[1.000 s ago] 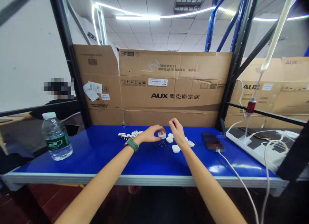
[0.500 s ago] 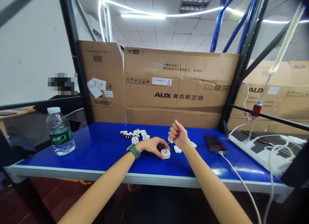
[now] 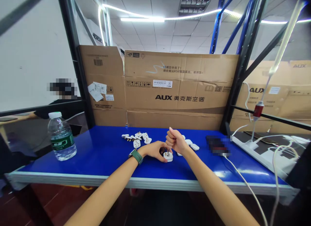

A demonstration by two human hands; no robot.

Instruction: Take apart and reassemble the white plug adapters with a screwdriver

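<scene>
My left hand grips a white plug that lies on the blue table with its pins up. Above that plug my right hand is a fist around a thin tool, mostly hidden by the fingers, whose shaft points down at the plug. To the left lies a group of several white plugs, some with brass pins showing. More white pieces sit behind and to the right of my right hand, partly covered by it.
A water bottle stands at the left of the blue table. On the right are a dark device with a white cable and a power strip. Cardboard stands along the back. A person is at the far left.
My right hand has come down and slightly left, bringing the tool's shaft to the plug. The left hand still holds the plug. The view has shifted slightly.
</scene>
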